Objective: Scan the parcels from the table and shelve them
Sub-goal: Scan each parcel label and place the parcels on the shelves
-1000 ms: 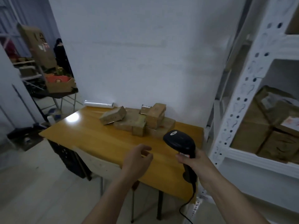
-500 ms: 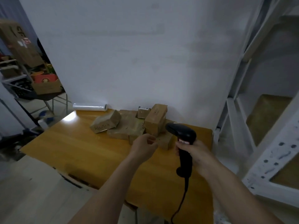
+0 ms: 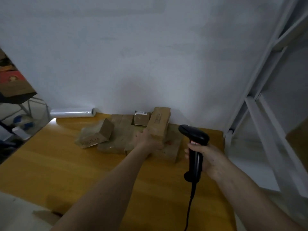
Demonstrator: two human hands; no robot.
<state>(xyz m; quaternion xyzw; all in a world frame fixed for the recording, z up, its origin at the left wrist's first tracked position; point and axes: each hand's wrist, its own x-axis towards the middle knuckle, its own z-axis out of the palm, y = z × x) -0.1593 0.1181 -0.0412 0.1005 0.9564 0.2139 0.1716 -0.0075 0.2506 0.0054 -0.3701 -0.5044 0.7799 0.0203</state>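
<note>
Several brown cardboard parcels lie piled at the back of the yellow wooden table (image 3: 58, 167), against the wall. My left hand (image 3: 146, 140) reaches into the pile and grips the near end of a long parcel (image 3: 160, 121) that leans on top of the others; its fingers are partly hidden. My right hand (image 3: 207, 157) holds a black barcode scanner (image 3: 194, 136) by its handle, just right of the pile, with its cable hanging down. A tilted parcel (image 3: 98, 135) lies at the left, and a small labelled parcel (image 3: 141, 118) stands by the wall.
A roll of clear film (image 3: 73, 112) lies at the table's back left corner. A white metal shelf rack (image 3: 260, 117) stands close on the right. Boxes and clutter fill the room at far left (image 3: 15, 84). A wall rises right behind the table.
I have come closer to the table. My left hand moved forward from mid-air to the leaning parcel and took hold of it. The scanner stays in my right hand.
</note>
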